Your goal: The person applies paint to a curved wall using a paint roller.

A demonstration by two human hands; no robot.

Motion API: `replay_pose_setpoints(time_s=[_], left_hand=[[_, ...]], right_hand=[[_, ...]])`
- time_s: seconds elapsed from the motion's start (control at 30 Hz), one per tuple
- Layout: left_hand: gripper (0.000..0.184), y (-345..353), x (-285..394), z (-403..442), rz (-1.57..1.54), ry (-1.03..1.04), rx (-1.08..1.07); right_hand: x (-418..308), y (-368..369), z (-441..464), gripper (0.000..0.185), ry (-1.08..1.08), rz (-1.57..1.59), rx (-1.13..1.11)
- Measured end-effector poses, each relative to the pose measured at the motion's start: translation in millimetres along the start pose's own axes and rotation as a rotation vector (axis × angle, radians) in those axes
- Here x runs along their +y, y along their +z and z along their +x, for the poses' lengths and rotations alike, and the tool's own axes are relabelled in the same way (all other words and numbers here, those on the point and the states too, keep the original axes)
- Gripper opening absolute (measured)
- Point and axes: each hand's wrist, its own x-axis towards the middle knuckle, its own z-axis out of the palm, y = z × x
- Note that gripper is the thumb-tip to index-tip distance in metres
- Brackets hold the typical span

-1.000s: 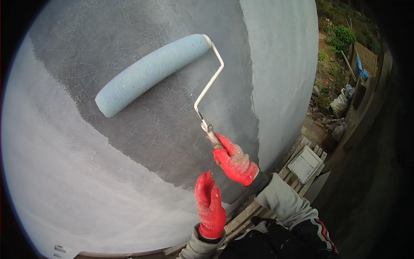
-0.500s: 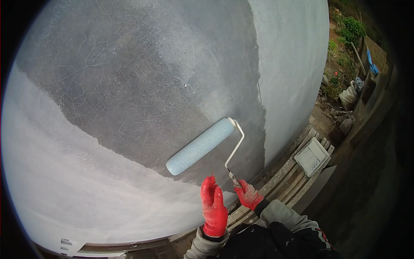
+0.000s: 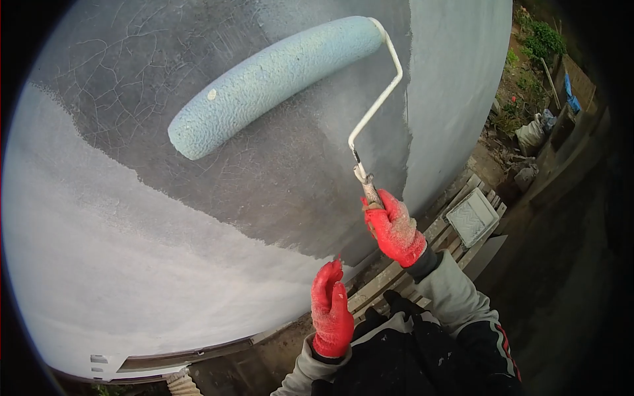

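My right hand (image 3: 396, 229), in a red glove, grips the handle of a paint roller (image 3: 277, 82). Its long light-blue sleeve is raised close to the camera, in front of the wall. A bent white wire frame links sleeve and handle. Red-gloved too, my left hand (image 3: 331, 309) is held up below it with extended fingers and nothing in them. Behind both is a wall (image 3: 264, 178) with a dark grey, cracked patch, bordered by pale paint at the lower left and right. Whether the sleeve touches the wall I cannot tell.
A paint tray (image 3: 473, 218) rests on wooden planks (image 3: 380, 280) at the foot of the wall, to my right. Beyond it lie a filled sack (image 3: 530, 135), a blue cloth (image 3: 570, 94) and green plants (image 3: 545, 39). A window opening (image 3: 178, 362) edges the lower left.
The roller has come up and closer to the camera, so it looks much larger. My right hand rose with it. My left hand has hardly moved.
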Motion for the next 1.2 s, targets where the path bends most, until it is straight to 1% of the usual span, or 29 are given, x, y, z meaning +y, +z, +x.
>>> replay_pose_setpoints(time_s=[0.07, 0.13, 0.17, 0.23, 0.27, 0.33, 0.37, 0.47, 0.53, 0.57, 0.6, 0.63, 0.67, 0.73, 0.77, 0.83, 0.9, 0.93, 1.0, 1.03, 1.1, 1.13, 1.2], left_hand=[[0.039, -12, -2, -5, 0.003, -0.021, 0.014], [0.038, -25, -5, -8, 0.034, 0.066, 0.054], [0.037, -31, -6, -10, 0.029, 0.054, 0.072], [0.037, -41, -13, -12, 0.025, 0.033, 0.086], [0.037, -45, -16, -12, 0.016, 0.024, 0.103], [0.037, -48, -23, -12, 0.025, 0.005, 0.093], [0.037, -49, -26, -13, 0.004, -0.010, 0.084], [0.037, -47, -27, -14, -0.006, -0.045, 0.061], [0.037, -48, -25, -16, 0.005, -0.060, 0.050], [0.037, -50, -24, -16, 0.012, -0.048, 0.043], [0.038, -52, -23, -16, 0.019, -0.036, 0.036], [0.038, -54, -22, -17, 0.023, -0.035, 0.029], [0.038, -58, -22, -18, 0.030, -0.025, 0.026], [0.038, -62, -22, -16, 0.031, -0.015, 0.017], [0.038, -65, -23, -16, 0.044, -0.013, 0.024], [0.038, -66, -24, -16, 0.049, -0.017, 0.022], [0.038, -65, -23, -13, 0.054, -0.016, 0.002], [0.038, -63, -23, -12, 0.054, -0.019, -0.008], [0.038, -60, -24, -10, 0.025, 0.010, -0.045], [0.038, -60, -25, -10, 0.026, 0.007, -0.059], [0.038, -59, -28, -10, 0.020, -0.013, -0.059], [0.038, -61, -32, -9, 0.019, -0.017, -0.071], [0.038, -69, -46, -13, 0.046, -0.056, -0.029]], right_hand=[[27, -15, -34, 0.017, 0.060, -0.019, 0.026], [46, -30, -71, 0.018, 0.203, -0.093, 0.076], [59, -38, -90, 0.018, 0.217, -0.095, 0.080], [85, -51, -122, 0.023, 0.268, -0.283, 0.107], [95, -56, -132, 0.023, 0.277, -0.284, 0.115], [110, -61, -147, 0.028, 0.453, -0.475, 0.064], [114, -61, -151, 0.034, 0.436, -0.503, 0.037], [151, -53, -158, 0.037, 0.430, -0.480, 0.000], [164, -41, -156, 0.040, 0.470, -0.493, 0.004], [184, -35, -154, 0.040, 0.439, -0.460, 0.051], [183, -26, -147, 0.040, 0.409, -0.427, 0.099], [180, -22, -142, 0.038, 0.280, -0.425, 0.158], [166, -21, -133, 0.038, 0.280, -0.420, 0.166], [137, -25, -113, 0.035, 0.356, -0.387, 0.043], [121, -24, -105, 0.035, 0.365, -0.388, 0.050], [86, -20, -82, 0.031, 0.174, -0.365, 0.074], [51, -13, -58, 0.027, 0.046, -0.327, 0.105], [36, -11, -46, 0.027, 0.050, -0.328, 0.115], [14, -11, -28, 0.024, 0.024, -0.276, 0.036], [9, -15, -28, 0.024, 0.029, -0.275, 0.049], [5, -20, -31, 0.022, -0.129, -0.375, -0.007], [12, -24, -37, 0.022, -0.124, -0.378, 0.004], [41, -38, -66, 0.021, 0.110, -0.394, 0.002]])
